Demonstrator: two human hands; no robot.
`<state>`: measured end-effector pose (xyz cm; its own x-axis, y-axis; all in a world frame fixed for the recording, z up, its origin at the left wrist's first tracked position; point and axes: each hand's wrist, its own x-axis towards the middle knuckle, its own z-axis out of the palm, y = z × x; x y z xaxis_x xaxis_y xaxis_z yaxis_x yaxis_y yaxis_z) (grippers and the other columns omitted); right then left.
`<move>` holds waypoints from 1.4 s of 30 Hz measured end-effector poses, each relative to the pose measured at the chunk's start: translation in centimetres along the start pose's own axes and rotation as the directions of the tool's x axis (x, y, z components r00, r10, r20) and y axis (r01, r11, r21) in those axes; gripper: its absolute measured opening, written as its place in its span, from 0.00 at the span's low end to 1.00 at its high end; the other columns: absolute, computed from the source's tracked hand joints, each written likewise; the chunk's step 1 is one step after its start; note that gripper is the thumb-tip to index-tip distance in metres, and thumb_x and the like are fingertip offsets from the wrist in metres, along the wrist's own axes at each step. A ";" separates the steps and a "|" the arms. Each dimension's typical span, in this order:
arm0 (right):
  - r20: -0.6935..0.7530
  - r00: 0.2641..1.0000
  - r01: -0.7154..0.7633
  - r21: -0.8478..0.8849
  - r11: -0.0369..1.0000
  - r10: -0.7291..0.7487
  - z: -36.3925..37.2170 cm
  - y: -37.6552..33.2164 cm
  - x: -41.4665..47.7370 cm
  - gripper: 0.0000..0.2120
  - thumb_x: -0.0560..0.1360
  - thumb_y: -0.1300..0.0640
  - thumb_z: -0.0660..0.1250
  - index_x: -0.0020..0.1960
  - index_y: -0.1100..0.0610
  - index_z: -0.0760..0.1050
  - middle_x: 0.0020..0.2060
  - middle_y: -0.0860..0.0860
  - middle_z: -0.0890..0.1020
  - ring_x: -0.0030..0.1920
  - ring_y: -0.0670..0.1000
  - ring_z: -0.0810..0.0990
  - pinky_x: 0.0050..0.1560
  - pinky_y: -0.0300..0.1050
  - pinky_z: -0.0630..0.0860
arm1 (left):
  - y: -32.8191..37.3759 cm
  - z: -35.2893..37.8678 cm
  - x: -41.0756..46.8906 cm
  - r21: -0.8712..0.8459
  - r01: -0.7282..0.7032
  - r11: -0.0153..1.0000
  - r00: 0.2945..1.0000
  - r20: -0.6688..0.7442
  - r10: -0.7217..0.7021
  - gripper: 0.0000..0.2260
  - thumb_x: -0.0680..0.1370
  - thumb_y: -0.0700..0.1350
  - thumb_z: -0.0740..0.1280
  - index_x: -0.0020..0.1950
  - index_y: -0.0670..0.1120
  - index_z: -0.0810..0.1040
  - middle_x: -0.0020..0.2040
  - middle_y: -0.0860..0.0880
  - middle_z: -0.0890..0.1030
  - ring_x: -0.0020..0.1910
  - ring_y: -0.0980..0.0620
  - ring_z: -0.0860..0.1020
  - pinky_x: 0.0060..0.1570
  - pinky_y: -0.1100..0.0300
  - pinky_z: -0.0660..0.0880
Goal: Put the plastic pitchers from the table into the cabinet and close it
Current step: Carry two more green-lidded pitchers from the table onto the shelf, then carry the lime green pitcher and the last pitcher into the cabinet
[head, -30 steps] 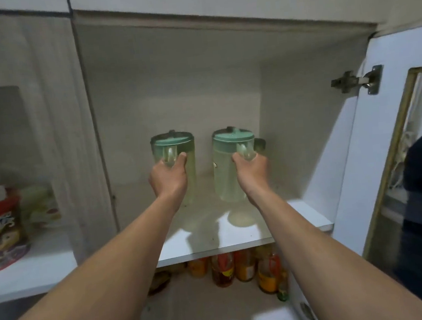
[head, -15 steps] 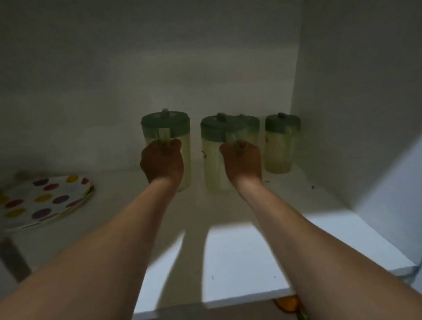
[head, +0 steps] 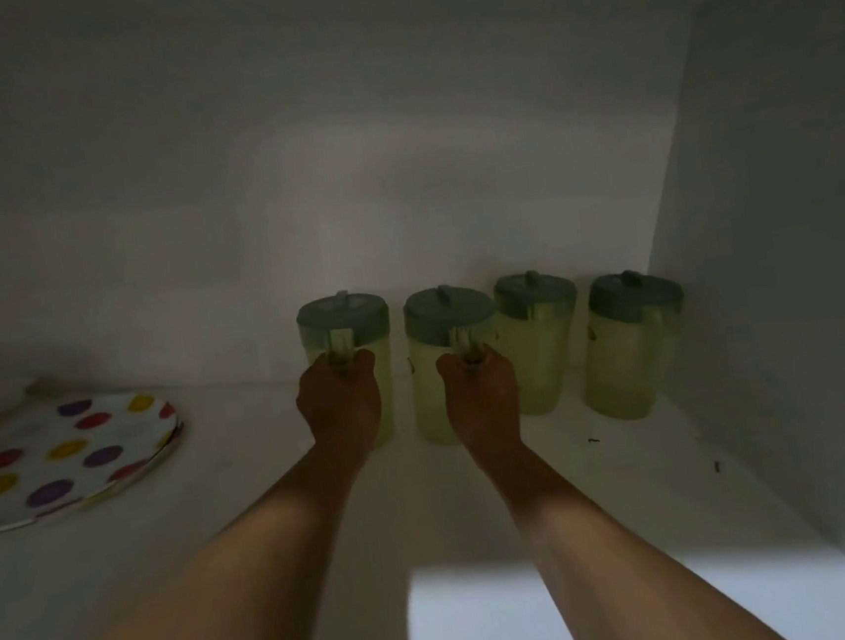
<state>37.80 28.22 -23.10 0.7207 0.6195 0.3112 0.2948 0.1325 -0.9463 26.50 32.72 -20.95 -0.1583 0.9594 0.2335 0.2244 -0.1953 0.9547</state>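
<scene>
Dim inside the cabinet (head: 768, 183), plain white shelf (head: 516, 620) with light only on its front edge. Four pitchers (head: 632, 351) stand in a row at the back right. One dotted plate (head: 61, 452) sits far left. Left hand (head: 340, 405) and right hand (head: 480, 396) each have a grip clamped on a pitcher handle.

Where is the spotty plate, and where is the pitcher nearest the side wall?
spotty plate (head: 69, 452), head view, on its dotted top face.
pitcher nearest the side wall (head: 626, 362), head view, on its pale body.
</scene>
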 end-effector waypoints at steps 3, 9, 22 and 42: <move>0.009 1.000 0.019 -0.014 1.000 -0.019 0.4 0.4 1.4 0.10 0.75 0.62 0.69 0.38 0.57 0.70 0.29 0.49 0.72 0.29 0.45 0.70 0.32 0.41 0.67 | -0.2 1.1 0.6 0.001 -0.001 1.000 1.000 -0.003 0.001 0.12 0.77 0.48 0.68 0.51 0.39 0.80 0.49 0.38 0.82 0.50 0.38 0.80 0.55 0.46 0.77; 0.004 0.998 0.062 -0.058 0.996 -0.062 0.9 1.1 3.5 0.09 0.77 0.62 0.69 0.40 0.62 0.72 0.31 0.52 0.74 0.31 0.46 0.71 0.27 0.29 0.64 | -0.6 2.8 1.8 -0.058 0.023 0.998 0.999 0.033 -0.021 0.08 0.77 0.46 0.68 0.45 0.42 0.78 0.45 0.41 0.81 0.46 0.41 0.79 0.49 0.52 0.76; 0.157 0.985 -0.019 -0.292 0.956 0.067 -0.4 -0.2 2.7 0.26 0.77 0.47 0.71 0.65 0.64 0.69 0.56 0.54 0.77 0.53 0.51 0.75 0.50 0.41 0.71 | -1.3 3.2 2.3 0.221 0.174 0.960 0.982 0.036 -0.186 0.27 0.69 0.58 0.71 0.62 0.46 0.70 0.59 0.43 0.77 0.61 0.38 0.74 0.62 0.42 0.69; 0.215 0.965 0.261 -0.834 0.486 -0.150 -11.6 -16.4 -16.2 0.19 0.77 0.55 0.63 0.66 0.60 0.71 0.63 0.62 0.76 0.63 0.64 0.76 0.61 0.55 0.75 | 7.5 -13.6 -12.0 0.537 -0.702 0.468 0.703 0.420 0.573 0.28 0.75 0.54 0.61 0.74 0.49 0.62 0.72 0.42 0.67 0.71 0.40 0.64 0.71 0.44 0.60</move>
<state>28.54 7.02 -11.57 0.5166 0.7442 0.4234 0.8548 -0.4195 -0.3056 17.04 16.95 -14.06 0.4214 0.6484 0.6341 0.7322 -0.6558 0.1839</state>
